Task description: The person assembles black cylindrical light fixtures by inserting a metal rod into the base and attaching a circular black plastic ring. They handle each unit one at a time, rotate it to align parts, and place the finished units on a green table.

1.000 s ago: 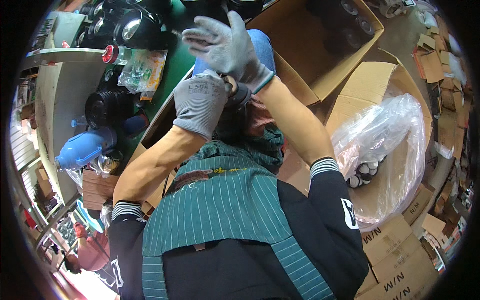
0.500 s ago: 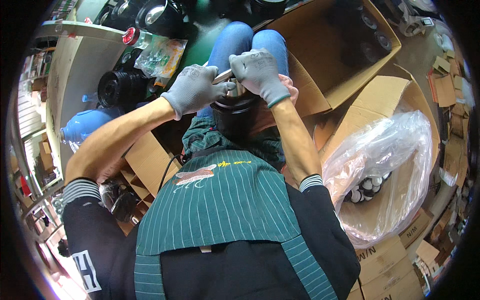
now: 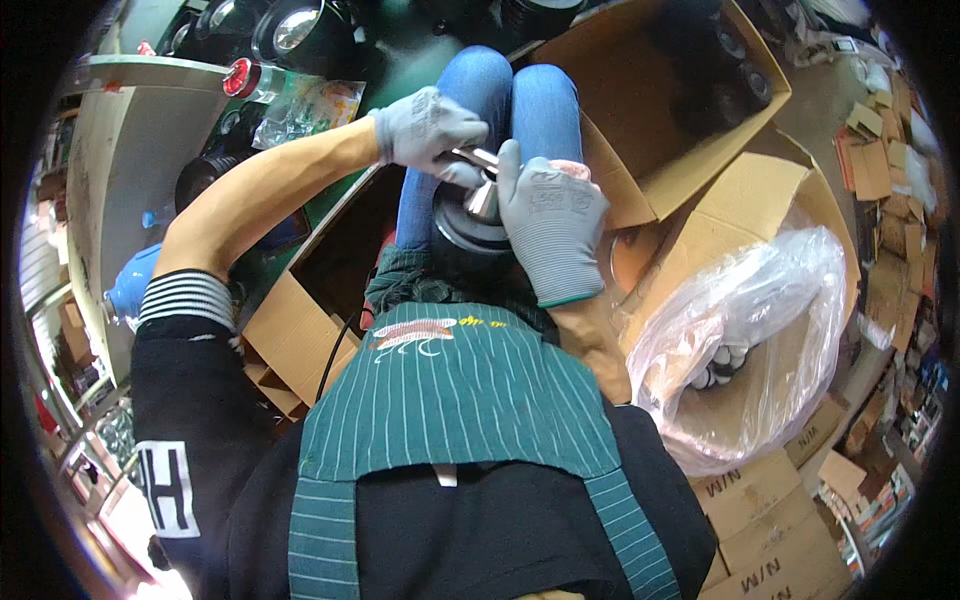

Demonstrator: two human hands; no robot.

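Note:
Both my hands wear grey knit gloves and are close together over my lap. My left hand point(image 3: 428, 133) is closed on a slim silver metal bar point(image 3: 477, 156) that slants toward my right thumb. Under the bar stands a shiny, cone-shaped metal piece point(image 3: 484, 204), in the middle of a black round part point(image 3: 462, 228) between my thighs. My right hand point(image 3: 556, 222) lies along the right side of this part, thumb against the metal. Its other fingers curl away from view, so what they grip is hidden.
An open cardboard box point(image 3: 640, 95) with dark round parts stands far right. Nearer, another box point(image 3: 735, 200) has a clear plastic bag point(image 3: 800, 300) holding small black-and-white pieces. Black round parts point(image 3: 300, 30), a red-capped bottle point(image 3: 243, 78) and a blue container point(image 3: 135, 283) are at left.
My right hand has moved from above the metal bar down to the right side of the black part. My left hand has shifted slightly up and right, still on the bar.

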